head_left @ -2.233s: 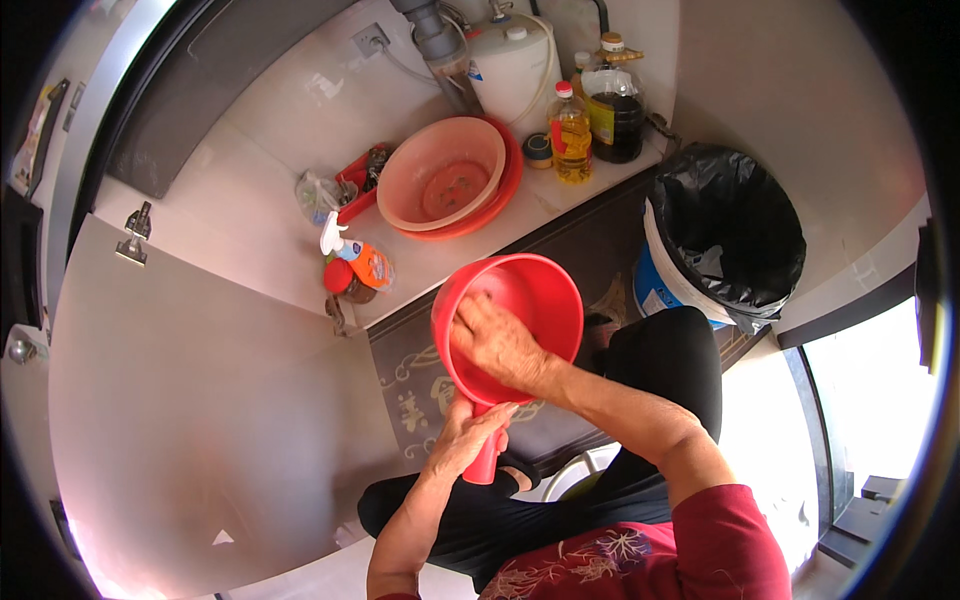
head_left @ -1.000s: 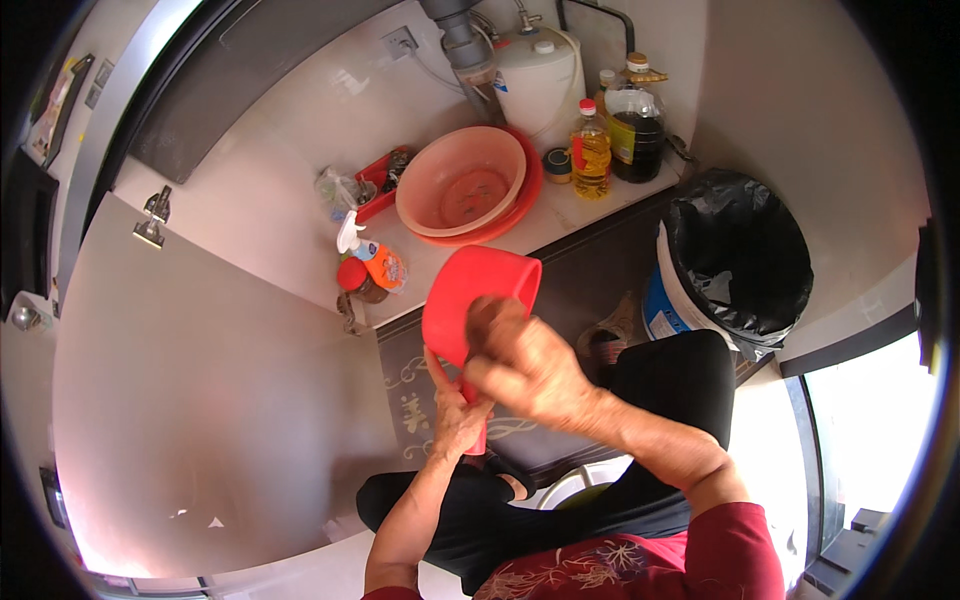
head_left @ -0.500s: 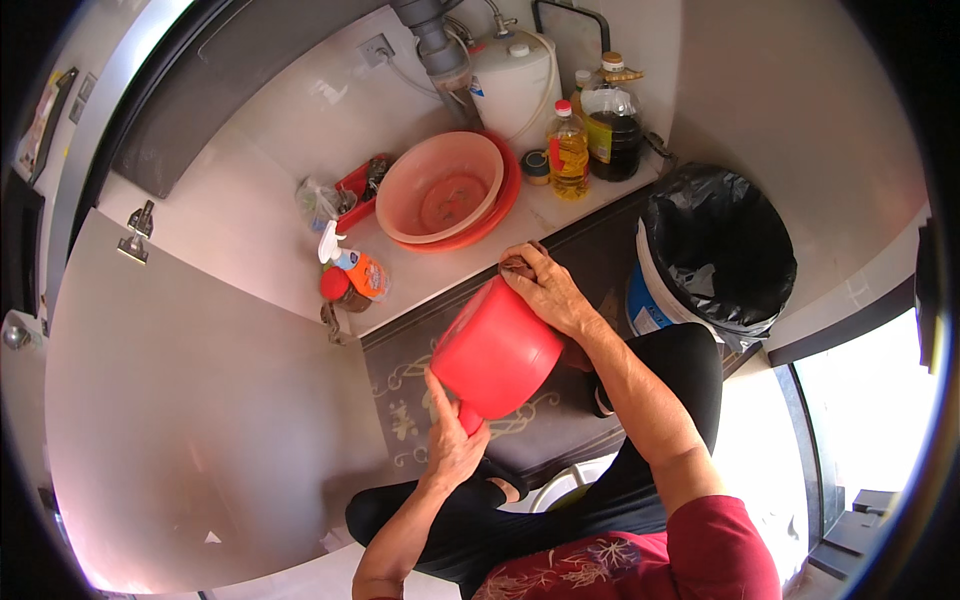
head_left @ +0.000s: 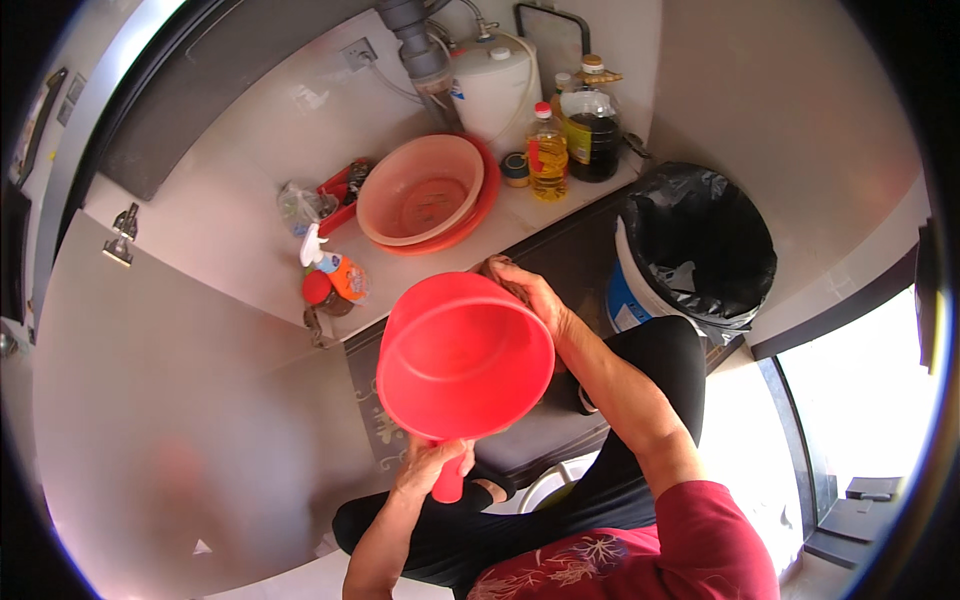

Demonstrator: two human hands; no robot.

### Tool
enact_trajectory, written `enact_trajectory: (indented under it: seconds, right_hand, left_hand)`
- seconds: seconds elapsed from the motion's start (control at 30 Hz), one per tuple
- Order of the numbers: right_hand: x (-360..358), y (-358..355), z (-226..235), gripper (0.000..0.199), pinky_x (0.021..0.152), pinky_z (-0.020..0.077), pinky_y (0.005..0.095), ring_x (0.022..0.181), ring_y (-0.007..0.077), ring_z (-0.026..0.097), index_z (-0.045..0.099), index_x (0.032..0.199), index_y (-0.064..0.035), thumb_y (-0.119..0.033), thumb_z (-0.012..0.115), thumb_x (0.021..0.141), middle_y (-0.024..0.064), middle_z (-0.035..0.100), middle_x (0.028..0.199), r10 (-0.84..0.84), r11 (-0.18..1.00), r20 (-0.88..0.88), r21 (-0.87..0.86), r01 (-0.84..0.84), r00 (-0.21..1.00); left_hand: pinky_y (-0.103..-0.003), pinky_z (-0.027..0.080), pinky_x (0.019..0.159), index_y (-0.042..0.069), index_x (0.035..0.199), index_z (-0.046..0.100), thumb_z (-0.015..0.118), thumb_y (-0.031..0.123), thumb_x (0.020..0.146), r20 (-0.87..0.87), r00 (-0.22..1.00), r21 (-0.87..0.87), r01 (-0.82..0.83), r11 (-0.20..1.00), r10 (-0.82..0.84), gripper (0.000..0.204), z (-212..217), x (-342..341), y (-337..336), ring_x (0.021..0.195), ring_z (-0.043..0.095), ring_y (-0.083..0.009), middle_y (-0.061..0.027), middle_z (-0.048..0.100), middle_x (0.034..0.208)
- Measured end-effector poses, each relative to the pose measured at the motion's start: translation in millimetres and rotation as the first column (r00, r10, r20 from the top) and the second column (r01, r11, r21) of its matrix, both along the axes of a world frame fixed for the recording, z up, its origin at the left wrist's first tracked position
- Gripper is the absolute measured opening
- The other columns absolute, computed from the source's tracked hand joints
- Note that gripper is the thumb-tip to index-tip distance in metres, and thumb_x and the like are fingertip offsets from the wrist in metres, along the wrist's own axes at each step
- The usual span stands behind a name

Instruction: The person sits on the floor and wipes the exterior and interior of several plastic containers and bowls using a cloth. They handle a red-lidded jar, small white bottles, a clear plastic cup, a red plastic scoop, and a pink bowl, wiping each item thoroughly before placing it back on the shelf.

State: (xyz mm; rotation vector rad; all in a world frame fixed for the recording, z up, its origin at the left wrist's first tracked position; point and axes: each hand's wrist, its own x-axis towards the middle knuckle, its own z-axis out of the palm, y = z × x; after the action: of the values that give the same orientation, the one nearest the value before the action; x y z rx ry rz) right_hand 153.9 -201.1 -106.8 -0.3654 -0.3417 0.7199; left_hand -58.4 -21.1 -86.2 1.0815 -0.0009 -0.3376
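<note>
In front of me is a red plastic water dipper point(head_left: 465, 365), its round mouth tilted toward me so that its inside shows. My left hand point(head_left: 425, 466) is closed round the dipper's short handle point(head_left: 449, 484). At the far right of the rim, my right hand point(head_left: 532, 288) grips a crumpled brown cloth point(head_left: 508, 277) against the dipper's outer side. The dipper covers part of that cloth. Beyond the dipper, a pink basin point(head_left: 385, 200) rests in a red basin point(head_left: 488, 195) on the cabinet floor.
A spray bottle point(head_left: 340, 272) and a red-lidded jar point(head_left: 318, 290) stand at the cabinet's left front. Farther right are an oil bottle point(head_left: 548, 165), a dark-liquid jug point(head_left: 594, 145) and a white tank point(head_left: 493, 90). A black-lined bin point(head_left: 640, 265) stands right; the open door point(head_left: 200, 420) spans the left.
The dipper has turned from showing its outside to showing its open mouth. My left hand has shifted slightly down with the handle; my right hand keeps the cloth against the side.
</note>
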Motion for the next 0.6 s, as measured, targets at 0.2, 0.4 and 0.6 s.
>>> enact_trajectory:
  seconds: [0.2,0.4,0.6]
  right_hand:
    - [-32.9,32.4,1.7,0.026,0.085,0.0471,0.0366,0.091,0.0203,0.058,0.056,0.096,-0.0109,-0.036,0.050,0.092,0.0055,0.061,0.097,-0.168,0.986,-0.365,-0.061,0.156,0.916]
    - [-69.8,66.4,18.3,0.029,0.083,0.0467,0.0296,0.092,0.0164,0.056,0.049,0.115,-0.0102,-0.031,0.048,0.094,0.0065,0.059,0.100,-0.360,0.862,-0.235,-0.453,0.226,0.903]
    - [-94.5,54.4,38.4,0.046,0.047,0.0379,0.0199,0.049,0.0039,0.044,0.043,0.124,-0.0038,-0.037,0.050,0.093,0.0009,0.055,0.073,-0.004,0.815,0.210,-0.565,0.124,0.978]
  left_hand:
    - [-0.028,0.041,0.045,0.004,0.109,0.047,0.054,0.052,0.087,-0.145,0.977,-0.115,-0.175,0.978,0.158,0.053,8.1,20.7,-16.3,0.049,0.050,-0.0159,-0.0098,0.053,0.083]
    - [-0.040,0.039,0.098,0.005,0.130,0.040,0.060,0.045,0.081,-0.135,0.819,0.116,-0.547,0.829,0.558,0.066,-43.4,60.0,-16.9,0.116,0.047,-0.0211,-0.0071,0.049,0.124]
    - [-0.037,0.036,0.100,0.006,0.129,0.045,0.050,0.047,0.085,-0.144,0.793,-0.105,-0.606,0.788,0.591,0.059,-21.4,68.9,-21.2,0.119,0.046,-0.0207,-0.0061,0.050,0.128]
